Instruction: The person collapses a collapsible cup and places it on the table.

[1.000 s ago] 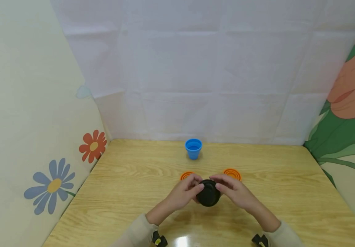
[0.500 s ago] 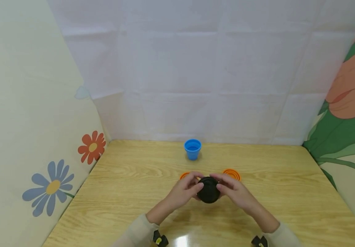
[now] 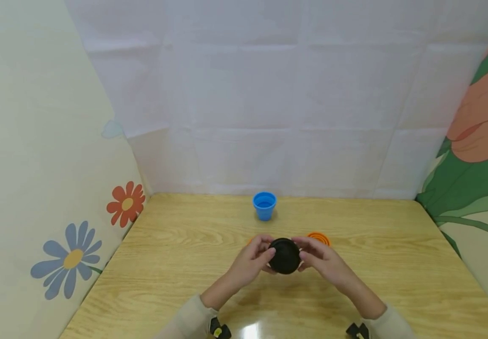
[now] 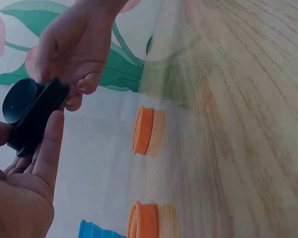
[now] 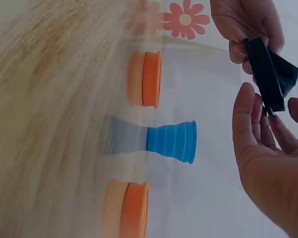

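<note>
A round black collapsible cup, mostly flattened, is held up over the table between both hands, one broad face turned to the head camera. My left hand grips its left edge, thumb on the near face and fingers behind. At the opposite edge, my right hand has its thumb and fingertips curled about the rim. Side-on in the right wrist view, the black cup shows a flat ring with a narrower part sticking out. Just beyond the hands lie two flattened orange collapsible cups, the right one visible and the left largely hidden behind my left hand.
A blue collapsible cup stands upright and extended near the back of the wooden table. White cloth hangs behind the table, with flower-patterned cloth at both sides.
Both hands have raised the black cup slightly and tilted it, so its near face shows rounder to the head camera. The left orange cup is now more covered by my left hand.
</note>
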`<act>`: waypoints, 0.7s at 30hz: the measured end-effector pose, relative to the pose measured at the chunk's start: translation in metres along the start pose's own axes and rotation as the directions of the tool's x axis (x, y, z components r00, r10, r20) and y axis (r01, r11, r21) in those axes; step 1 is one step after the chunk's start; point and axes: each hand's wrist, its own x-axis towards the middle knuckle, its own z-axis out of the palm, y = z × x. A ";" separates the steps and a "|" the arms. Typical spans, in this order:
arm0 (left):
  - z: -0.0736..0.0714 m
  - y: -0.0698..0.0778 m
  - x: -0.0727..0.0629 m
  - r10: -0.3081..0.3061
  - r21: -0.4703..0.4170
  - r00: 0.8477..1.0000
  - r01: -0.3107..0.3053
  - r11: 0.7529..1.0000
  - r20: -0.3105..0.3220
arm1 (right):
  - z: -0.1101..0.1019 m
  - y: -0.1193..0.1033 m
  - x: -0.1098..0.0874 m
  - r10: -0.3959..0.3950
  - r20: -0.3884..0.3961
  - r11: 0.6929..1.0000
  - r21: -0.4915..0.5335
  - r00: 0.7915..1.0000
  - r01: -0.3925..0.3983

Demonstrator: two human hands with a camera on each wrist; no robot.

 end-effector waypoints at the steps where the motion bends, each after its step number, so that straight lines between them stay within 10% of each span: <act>1: 0.000 0.000 0.000 0.012 -0.006 1.000 -0.012 1.000 -0.013 | 0.000 0.001 0.000 -0.009 0.005 1.000 0.016 1.000 0.009; 21: 0.000 0.002 0.002 0.013 0.022 0.998 -0.014 1.000 0.068 | 0.000 0.002 -0.001 -0.011 -0.026 1.000 -0.001 1.000 0.011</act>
